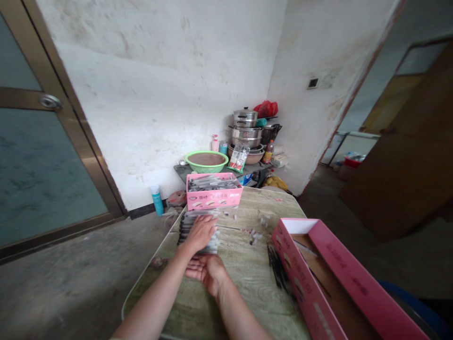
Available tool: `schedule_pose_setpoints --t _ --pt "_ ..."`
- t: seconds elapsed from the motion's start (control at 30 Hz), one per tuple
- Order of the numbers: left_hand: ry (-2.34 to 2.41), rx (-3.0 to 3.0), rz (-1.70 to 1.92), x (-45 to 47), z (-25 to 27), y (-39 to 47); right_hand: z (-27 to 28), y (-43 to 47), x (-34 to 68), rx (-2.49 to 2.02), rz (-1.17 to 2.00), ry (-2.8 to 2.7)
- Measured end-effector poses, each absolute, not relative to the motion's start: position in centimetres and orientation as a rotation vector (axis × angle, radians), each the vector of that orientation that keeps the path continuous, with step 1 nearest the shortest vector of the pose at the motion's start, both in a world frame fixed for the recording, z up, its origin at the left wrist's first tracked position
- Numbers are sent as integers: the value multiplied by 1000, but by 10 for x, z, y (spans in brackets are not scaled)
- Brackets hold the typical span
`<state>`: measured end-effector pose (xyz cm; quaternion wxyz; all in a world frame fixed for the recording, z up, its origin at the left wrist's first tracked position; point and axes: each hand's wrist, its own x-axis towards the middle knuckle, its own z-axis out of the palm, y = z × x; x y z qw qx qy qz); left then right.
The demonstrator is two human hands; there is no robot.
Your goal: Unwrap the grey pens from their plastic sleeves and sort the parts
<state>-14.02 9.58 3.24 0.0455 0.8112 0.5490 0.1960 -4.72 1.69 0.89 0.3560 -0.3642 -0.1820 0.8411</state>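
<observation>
A row of pens (187,225) with pale barrels and dark ends lies side by side on the table. My left hand (201,232) rests flat over the row with its fingers stretched out. At the row's near edge, my right hand (208,271) is turned palm up. Its fingers point left, extended, and seem to touch the nearest pens. Just beyond the row stands a pink printed box (214,198) filled with more such pens.
A long pink box (300,271) at the right holds a few pens. Black slim pieces (278,267) lie beside it. Small clear bits (255,237) are scattered on the wood-patterned table (244,283). Behind are a green basin (206,167) and stacked steamer pots (246,127).
</observation>
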Motion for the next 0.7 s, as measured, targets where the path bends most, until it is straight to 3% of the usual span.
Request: schedule_pose_setpoints --t 0.33,0.7 --pt "1530 2677 578 -118 12 48 7 -35 33 -880 2083 -787" --pt "1479 2638 608 -120 21 55 8 -58 107 -1118 1715 -959"
